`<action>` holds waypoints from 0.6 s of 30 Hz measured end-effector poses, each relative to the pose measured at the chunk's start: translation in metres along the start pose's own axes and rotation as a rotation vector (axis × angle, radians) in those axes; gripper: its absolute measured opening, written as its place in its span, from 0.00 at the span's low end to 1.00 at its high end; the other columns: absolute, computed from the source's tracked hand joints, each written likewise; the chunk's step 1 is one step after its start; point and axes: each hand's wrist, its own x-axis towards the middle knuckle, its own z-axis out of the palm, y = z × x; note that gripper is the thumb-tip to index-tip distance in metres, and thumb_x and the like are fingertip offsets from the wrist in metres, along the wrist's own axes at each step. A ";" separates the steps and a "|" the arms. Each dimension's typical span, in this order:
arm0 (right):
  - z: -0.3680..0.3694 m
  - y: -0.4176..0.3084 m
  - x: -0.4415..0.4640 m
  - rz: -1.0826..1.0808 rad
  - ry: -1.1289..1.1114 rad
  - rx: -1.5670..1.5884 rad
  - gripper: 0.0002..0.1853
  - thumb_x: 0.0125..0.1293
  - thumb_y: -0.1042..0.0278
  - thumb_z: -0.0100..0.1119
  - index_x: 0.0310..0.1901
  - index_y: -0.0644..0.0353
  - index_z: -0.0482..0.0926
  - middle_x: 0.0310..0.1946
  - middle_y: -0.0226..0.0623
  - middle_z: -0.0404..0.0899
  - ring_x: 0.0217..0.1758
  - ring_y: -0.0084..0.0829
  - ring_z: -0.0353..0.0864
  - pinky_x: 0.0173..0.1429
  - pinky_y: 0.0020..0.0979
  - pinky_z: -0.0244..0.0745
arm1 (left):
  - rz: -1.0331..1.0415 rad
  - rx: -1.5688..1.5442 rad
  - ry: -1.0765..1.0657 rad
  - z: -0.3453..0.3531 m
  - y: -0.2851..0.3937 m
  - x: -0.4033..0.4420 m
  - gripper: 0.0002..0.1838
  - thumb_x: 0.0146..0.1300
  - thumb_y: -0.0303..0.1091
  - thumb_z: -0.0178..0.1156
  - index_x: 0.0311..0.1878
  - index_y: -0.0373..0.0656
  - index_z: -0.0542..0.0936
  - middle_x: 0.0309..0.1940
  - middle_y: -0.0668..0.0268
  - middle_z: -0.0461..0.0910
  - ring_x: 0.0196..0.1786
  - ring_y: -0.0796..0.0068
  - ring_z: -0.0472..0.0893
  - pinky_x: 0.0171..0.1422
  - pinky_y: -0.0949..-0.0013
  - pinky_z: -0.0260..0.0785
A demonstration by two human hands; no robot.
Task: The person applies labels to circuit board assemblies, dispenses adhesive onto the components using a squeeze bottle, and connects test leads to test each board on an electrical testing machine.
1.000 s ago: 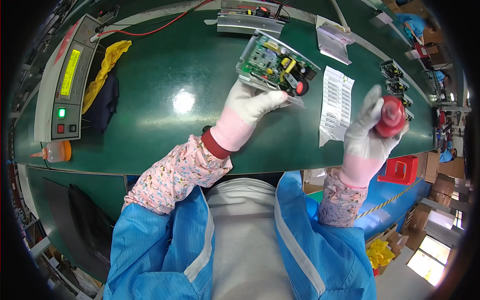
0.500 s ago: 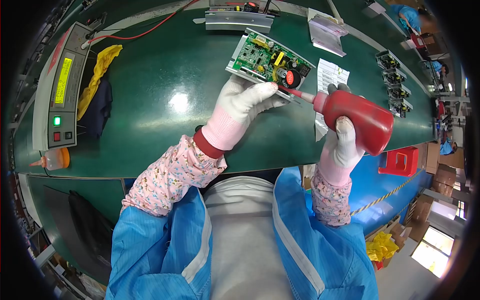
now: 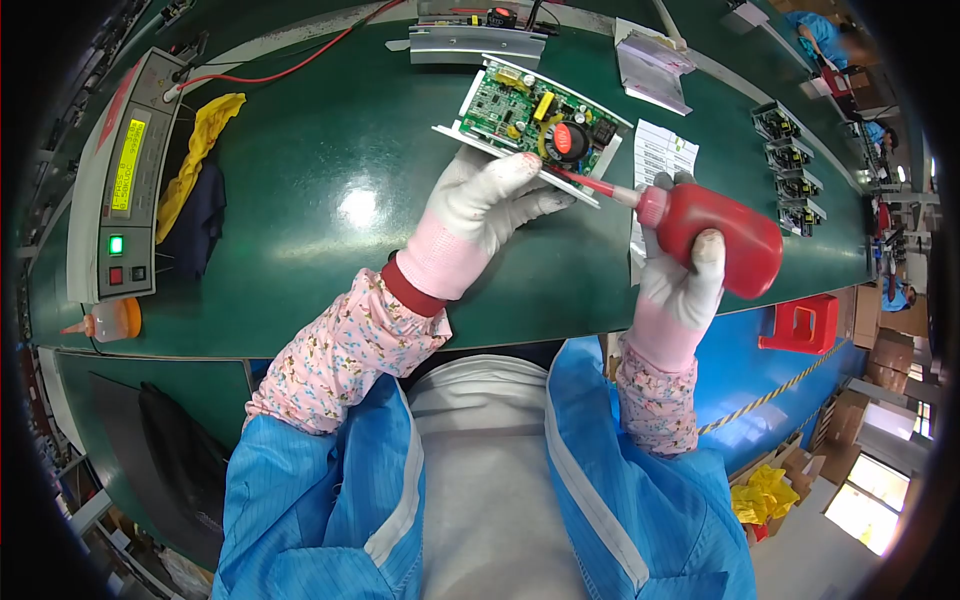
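Observation:
In white gloves, my left hand (image 3: pixel 483 200) grips a green circuit board (image 3: pixel 520 112) in a silver metal frame along its near edge, thumb on top. The board is tilted toward me and carries a black round coil with a red label, a yellow part and small components. My right hand (image 3: pixel 685 275) is wrapped around a red squeeze bottle (image 3: pixel 728 240), thumb on its near side. The bottle lies nearly sideways, its thin red nozzle pointing left to the frame's near edge, close to my left thumb. Whether the tip touches the frame I cannot tell.
A tester with a lit yellow display (image 3: pixel 126 165) stands at the left, beside a yellow cloth (image 3: pixel 205 130). An orange-capped bottle (image 3: pixel 115 318) is below it. Printed paper (image 3: pixel 662 150) lies behind the red bottle. Several boards (image 3: pixel 795 165) line the right side; a metal bracket (image 3: pixel 478 45) is at the back.
The board in my left hand has shifted slightly left and tipped, showing more of its near metal edge. The red bottle's body has turned a little, its nozzle staying at the frame's near edge.

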 end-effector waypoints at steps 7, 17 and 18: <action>0.004 -0.015 0.016 0.608 0.057 0.969 0.40 0.59 0.68 0.76 0.70 0.64 0.64 0.67 0.52 0.70 0.70 0.51 0.74 0.76 0.51 0.75 | -0.071 -0.064 -0.256 -0.007 0.006 -0.002 0.28 0.70 0.30 0.62 0.71 0.37 0.69 0.64 0.50 0.78 0.62 0.55 0.81 0.70 0.50 0.74; -0.005 -0.082 0.026 0.314 -0.156 1.141 0.40 0.58 0.70 0.75 0.70 0.63 0.65 0.67 0.53 0.69 0.71 0.55 0.72 0.77 0.55 0.71 | -0.010 0.200 -0.196 -0.008 0.010 -0.011 0.51 0.49 0.16 0.75 0.77 0.45 0.62 0.70 0.58 0.73 0.68 0.57 0.77 0.73 0.54 0.70; -0.006 -0.073 0.023 0.164 -0.153 0.843 0.39 0.59 0.69 0.74 0.70 0.62 0.65 0.67 0.54 0.69 0.71 0.55 0.72 0.77 0.56 0.70 | 0.044 0.246 -0.206 -0.008 0.008 -0.008 0.53 0.46 0.15 0.76 0.77 0.46 0.62 0.70 0.58 0.73 0.69 0.57 0.77 0.74 0.53 0.70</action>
